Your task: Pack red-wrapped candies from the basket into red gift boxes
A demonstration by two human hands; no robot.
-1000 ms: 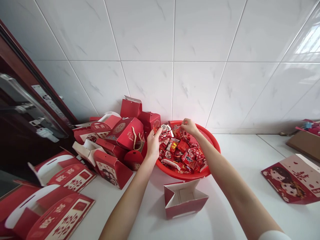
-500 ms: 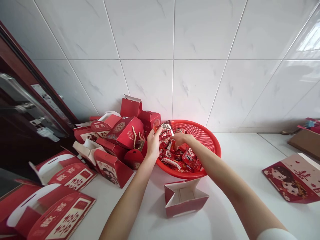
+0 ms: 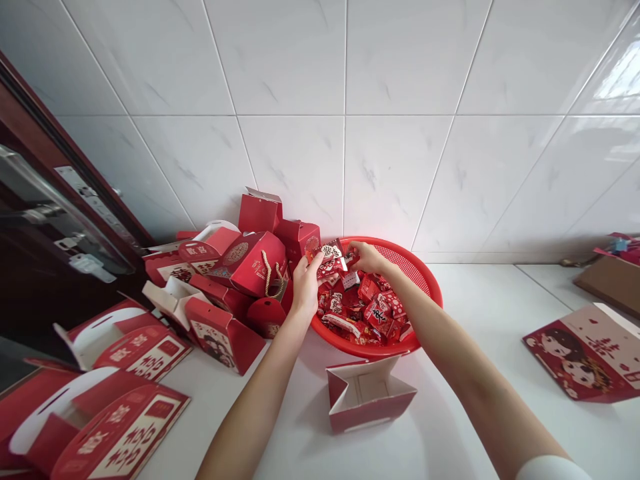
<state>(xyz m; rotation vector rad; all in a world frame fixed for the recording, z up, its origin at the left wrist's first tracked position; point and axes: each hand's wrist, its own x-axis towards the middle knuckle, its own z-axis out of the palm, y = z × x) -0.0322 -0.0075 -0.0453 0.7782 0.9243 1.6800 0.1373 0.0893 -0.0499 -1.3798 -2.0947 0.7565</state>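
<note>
Several red wrapped candies (image 3: pixel 330 259) are pinched in my left hand (image 3: pixel 306 287), above the left rim of a red plastic basket (image 3: pixel 431 283). My right hand (image 3: pixel 369 259) is over the basket, its fingers closed on a red wrapped candy (image 3: pixel 353 259) beside the left hand's bunch. Below both hands, a heap of red wrapped candies (image 3: pixel 377 313) fills much of the basket. In front of it stands a small red box (image 3: pixel 370 400), open at the top with its pale inside showing.
Many red gift boxes (image 3: pixel 250 263) crowd the left side, some with rope handles. Larger open boxes (image 3: pixel 120 420) stand at the front left, near a dark door (image 3: pixel 50 220). A printed box (image 3: pixel 585 353) and a brown carton (image 3: pixel 613 283) lie to the right. A tiled wall rises behind.
My right hand has risen from the candy heap toward the back of the basket, now with a candy in its fingers. My left hand keeps its candies nearly in place.
</note>
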